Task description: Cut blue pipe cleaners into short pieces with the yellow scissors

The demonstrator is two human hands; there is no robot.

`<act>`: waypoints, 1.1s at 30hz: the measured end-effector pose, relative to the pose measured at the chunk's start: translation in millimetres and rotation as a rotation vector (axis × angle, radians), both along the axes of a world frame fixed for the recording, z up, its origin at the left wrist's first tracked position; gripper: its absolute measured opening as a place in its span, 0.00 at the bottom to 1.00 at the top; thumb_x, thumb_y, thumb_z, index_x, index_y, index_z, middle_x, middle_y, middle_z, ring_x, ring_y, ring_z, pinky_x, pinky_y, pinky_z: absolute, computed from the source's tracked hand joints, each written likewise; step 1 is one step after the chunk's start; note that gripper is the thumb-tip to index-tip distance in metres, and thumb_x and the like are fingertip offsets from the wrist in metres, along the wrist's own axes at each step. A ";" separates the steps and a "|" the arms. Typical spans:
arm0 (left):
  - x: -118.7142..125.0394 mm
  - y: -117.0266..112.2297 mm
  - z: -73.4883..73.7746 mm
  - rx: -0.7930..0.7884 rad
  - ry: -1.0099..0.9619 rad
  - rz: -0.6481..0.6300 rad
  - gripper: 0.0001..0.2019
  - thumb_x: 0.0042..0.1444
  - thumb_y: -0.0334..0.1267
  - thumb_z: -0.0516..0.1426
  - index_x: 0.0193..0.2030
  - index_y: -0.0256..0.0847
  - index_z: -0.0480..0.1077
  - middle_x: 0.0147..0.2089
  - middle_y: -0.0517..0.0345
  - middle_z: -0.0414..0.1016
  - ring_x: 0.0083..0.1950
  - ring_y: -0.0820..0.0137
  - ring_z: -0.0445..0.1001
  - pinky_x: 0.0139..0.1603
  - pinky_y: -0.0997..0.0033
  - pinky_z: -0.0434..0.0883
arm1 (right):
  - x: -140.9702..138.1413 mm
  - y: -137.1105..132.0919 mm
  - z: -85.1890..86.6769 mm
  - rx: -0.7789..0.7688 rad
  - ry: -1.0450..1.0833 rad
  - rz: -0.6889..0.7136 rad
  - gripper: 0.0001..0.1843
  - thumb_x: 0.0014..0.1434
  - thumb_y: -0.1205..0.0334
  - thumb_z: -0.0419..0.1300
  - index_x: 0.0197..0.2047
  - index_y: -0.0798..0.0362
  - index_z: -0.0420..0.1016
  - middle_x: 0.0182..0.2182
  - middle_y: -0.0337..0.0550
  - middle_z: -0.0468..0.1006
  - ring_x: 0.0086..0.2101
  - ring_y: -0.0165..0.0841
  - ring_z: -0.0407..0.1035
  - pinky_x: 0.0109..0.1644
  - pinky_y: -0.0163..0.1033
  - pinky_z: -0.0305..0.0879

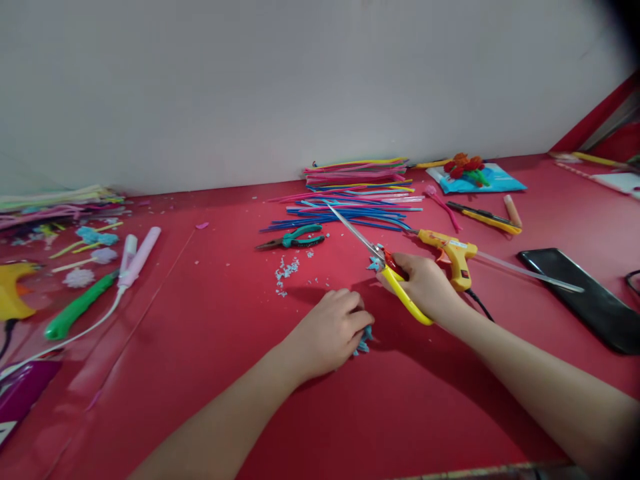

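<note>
Trimming is under way, by the look of it, in the head view. The right hand is gripping yellow-handled scissors with the blades pointing away. The left hand is closing on a blue piece, pressing it to the red table just beside the scissors. Clippings are lying near pliers. A further snip would call for bringing the piece up to the blades.

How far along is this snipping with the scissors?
Done: blue clippings lie by the pliers, and fluffy balls sit at far left. In hand: the right hand holds the scissors; the left hand presses a blue piece to the table. Left: many pipe cleaners lie whole at the back; the glue gun lies untouched.
</note>
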State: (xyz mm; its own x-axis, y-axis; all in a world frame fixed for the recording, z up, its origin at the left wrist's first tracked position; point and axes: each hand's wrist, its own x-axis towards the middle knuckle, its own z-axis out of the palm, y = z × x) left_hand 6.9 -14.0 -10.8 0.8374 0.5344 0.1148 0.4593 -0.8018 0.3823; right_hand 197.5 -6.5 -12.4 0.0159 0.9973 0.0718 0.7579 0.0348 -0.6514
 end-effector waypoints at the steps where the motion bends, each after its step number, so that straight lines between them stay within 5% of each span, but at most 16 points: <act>1: -0.2 0.3 -0.7 -0.008 0.008 0.002 0.09 0.54 0.32 0.47 0.37 0.39 0.68 0.35 0.52 0.65 0.38 0.68 0.62 0.41 0.66 0.59 | -0.4 -0.2 0.5 -0.002 0.005 0.001 0.10 0.46 0.57 0.53 0.21 0.53 0.57 0.15 0.31 0.54 0.19 0.23 0.46 0.20 0.30 0.41; 11: -0.9 1.0 5.8 -0.284 -0.231 0.261 0.02 0.46 0.31 0.53 0.27 0.40 0.67 0.32 0.58 0.66 0.35 0.70 0.65 0.38 0.71 0.61 | -1.5 -3.4 -0.6 -0.024 0.035 0.021 0.10 0.45 0.58 0.53 0.21 0.54 0.57 0.16 0.31 0.54 0.20 0.23 0.46 0.21 0.30 0.42; 18: -1.8 4.3 0.1 -0.462 -0.396 0.392 0.04 0.46 0.36 0.55 0.26 0.39 0.69 0.29 0.58 0.68 0.32 0.71 0.67 0.35 0.72 0.63 | -12.3 -14.2 8.1 -0.280 0.309 0.284 0.10 0.46 0.56 0.53 0.24 0.54 0.59 0.18 0.31 0.55 0.20 0.23 0.49 0.21 0.30 0.45; 23: -4.0 6.4 -0.2 -0.511 -0.427 0.437 0.04 0.47 0.36 0.54 0.28 0.39 0.68 0.29 0.60 0.67 0.33 0.72 0.67 0.35 0.74 0.63 | -21.2 -19.9 7.2 -0.280 0.312 0.310 0.12 0.45 0.55 0.54 0.21 0.53 0.57 0.17 0.30 0.53 0.20 0.22 0.48 0.21 0.29 0.44; 27: -3.7 5.1 3.9 -0.498 -0.382 0.426 0.07 0.49 0.39 0.53 0.27 0.39 0.68 0.27 0.60 0.66 0.30 0.73 0.66 0.32 0.75 0.63 | -25.2 -21.0 9.7 -0.317 0.384 0.262 0.08 0.45 0.59 0.53 0.23 0.53 0.59 0.17 0.30 0.54 0.20 0.22 0.49 0.21 0.29 0.47; 33: 0.0 -0.5 7.1 -0.284 -0.276 0.394 0.05 0.50 0.36 0.52 0.28 0.40 0.67 0.31 0.58 0.67 0.37 0.70 0.66 0.40 0.71 0.62 | -26.9 -20.9 14.2 -0.328 0.412 0.257 0.07 0.43 0.62 0.54 0.22 0.54 0.58 0.17 0.31 0.56 0.21 0.22 0.50 0.22 0.29 0.48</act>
State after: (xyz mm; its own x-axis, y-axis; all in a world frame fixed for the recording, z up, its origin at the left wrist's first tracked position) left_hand 6.9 -14.4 -3.7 0.5277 0.8426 0.1072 0.5554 -0.4378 0.7071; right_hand 170.6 -27.4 1.7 -0.2679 0.9420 -0.2022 0.4334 -0.0696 -0.8985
